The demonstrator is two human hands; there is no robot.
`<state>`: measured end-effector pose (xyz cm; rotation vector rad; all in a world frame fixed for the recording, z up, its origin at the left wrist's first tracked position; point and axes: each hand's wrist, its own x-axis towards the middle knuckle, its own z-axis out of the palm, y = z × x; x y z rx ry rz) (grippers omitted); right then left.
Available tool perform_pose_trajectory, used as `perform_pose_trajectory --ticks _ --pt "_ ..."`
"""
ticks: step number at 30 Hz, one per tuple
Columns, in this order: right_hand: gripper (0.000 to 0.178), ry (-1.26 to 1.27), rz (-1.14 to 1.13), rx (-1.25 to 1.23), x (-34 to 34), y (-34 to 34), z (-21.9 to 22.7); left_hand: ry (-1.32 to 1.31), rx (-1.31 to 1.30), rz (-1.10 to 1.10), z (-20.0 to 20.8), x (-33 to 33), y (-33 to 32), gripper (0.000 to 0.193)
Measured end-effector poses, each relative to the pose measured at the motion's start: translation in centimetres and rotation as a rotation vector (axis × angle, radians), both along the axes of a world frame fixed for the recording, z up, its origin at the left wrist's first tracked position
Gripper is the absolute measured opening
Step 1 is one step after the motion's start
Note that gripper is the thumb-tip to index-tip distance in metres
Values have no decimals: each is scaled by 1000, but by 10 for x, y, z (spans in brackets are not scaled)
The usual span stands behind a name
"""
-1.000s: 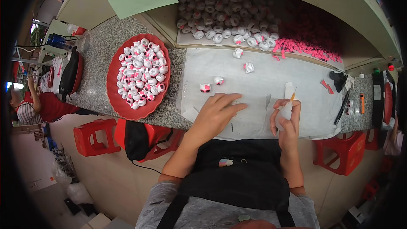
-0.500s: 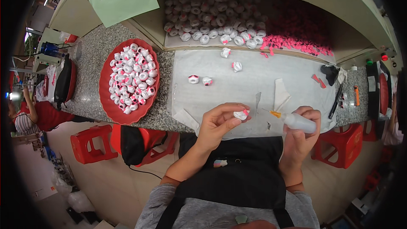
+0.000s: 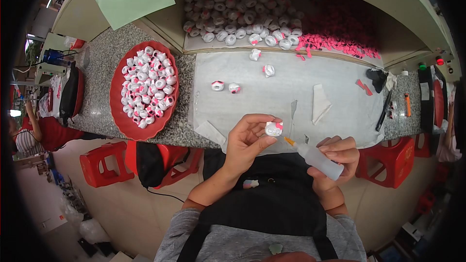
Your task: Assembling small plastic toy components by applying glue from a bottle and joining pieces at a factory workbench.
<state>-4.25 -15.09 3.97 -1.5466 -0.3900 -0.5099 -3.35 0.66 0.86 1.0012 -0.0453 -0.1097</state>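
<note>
Between the thumb and fingers of my left hand point(image 3: 247, 138) is a small white rounded piece point(image 3: 274, 129) with a pink patch. My right hand point(image 3: 336, 157) grips a translucent squeeze bottle point(image 3: 320, 161), tilted so its orange needle tip point(image 3: 290, 141) points at the white piece. The tip is close to the piece; whether it touches I cannot tell. Beyond my hands, several similar white-and-pink pieces point(image 3: 234, 88) lie on the white sheet point(image 3: 286, 80) covering the bench.
A red scalloped dish point(image 3: 164, 127) heaped with such pieces stands at left. The shelf recess holds a pile of white pieces point(image 3: 242, 9) and many pink bits point(image 3: 335, 46). A black pen-like tool point(image 3: 383, 111) and an orange cutter point(image 3: 407, 105) lie at right. Red stools point(image 3: 104, 165) stand below.
My right hand has brought the bottle left and lower, its tip now closer to the white piece. The piece has turned in my left fingers, and the view has shifted slightly.
</note>
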Motion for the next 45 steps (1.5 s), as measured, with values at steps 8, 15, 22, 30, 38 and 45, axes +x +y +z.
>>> perform_pose_trajectory --ticks 8,15,22,30,38,45 --pt "41 1 30 -14 0 2 0 4 -9 -14 -1 0 1 32" --pt "41 12 35 -31 -1 2 -1 -1 -6 -30 -4 0 1 32" --pt "39 8 53 -58 -2 -2 0 -7 -17 -45 -6 0 1 32" --pt "38 -44 27 -62 -1 -3 -1 -31 -77 -78 -7 -1 2 31" --pt "38 -56 24 -62 -2 -2 -1 27 -51 -56 -4 -2 0 32" --pt "39 -37 40 -84 -4 -2 0 32 -43 -59 -4 -3 -1 32"
